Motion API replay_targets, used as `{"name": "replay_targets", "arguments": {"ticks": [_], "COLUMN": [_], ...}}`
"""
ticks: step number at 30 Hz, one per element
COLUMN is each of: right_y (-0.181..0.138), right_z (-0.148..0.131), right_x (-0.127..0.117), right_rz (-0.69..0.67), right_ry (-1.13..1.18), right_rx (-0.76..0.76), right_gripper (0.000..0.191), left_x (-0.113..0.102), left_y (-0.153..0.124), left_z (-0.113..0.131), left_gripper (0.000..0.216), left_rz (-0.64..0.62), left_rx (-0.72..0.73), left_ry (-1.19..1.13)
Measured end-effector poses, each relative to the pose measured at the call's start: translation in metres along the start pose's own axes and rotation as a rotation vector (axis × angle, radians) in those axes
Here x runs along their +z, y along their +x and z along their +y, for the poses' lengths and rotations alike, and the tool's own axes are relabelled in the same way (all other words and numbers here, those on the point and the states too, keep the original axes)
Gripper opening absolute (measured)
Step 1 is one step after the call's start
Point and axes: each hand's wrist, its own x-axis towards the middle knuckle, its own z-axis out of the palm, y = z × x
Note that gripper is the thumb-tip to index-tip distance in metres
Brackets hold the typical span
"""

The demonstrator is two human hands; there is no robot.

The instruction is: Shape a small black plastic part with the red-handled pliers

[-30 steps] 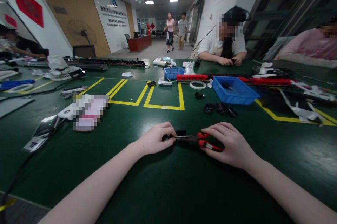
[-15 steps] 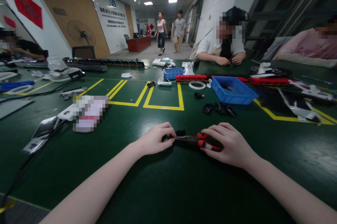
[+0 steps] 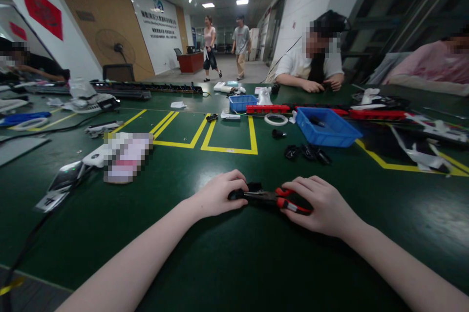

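Note:
My left hand [image 3: 218, 195] rests on the green table [image 3: 234, 253] with its fingers curled round a small black part [image 3: 252, 188]. My right hand [image 3: 322, 204] is closed on the red handles of a pair of pliers [image 3: 282, 198]. The pliers' jaws point left and meet the black part between my hands. Both forearms lie on the table near its front edge.
Several black parts [image 3: 308, 152] lie beyond my right hand, by a blue bin [image 3: 327, 127]. A smaller blue bin [image 3: 242, 102], a tape ring [image 3: 276, 119] and red strips [image 3: 267, 108] sit farther back. A white device [image 3: 95, 158] lies left. Seated people work opposite; two people walk in the hall.
My hands and the pliers have stayed almost still; my left fingers have closed a little more over the black part. The two people in the hall have walked to the left.

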Motion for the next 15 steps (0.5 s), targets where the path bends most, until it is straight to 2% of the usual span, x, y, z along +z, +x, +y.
{"name": "replay_targets", "arguments": {"ticks": [15], "right_y": [-0.0019], "right_z": [0.0053], "right_x": [-0.0022], "right_rz": [0.013], "right_ry": [-0.027], "right_rx": [0.007], "right_gripper": [0.035], "left_x": [-0.0009], "left_y": [0.0019], "left_z": [-0.0001], "left_gripper": [0.017], "left_rz": [-0.012], "left_rx": [-0.008], "left_ry": [-0.001]}}
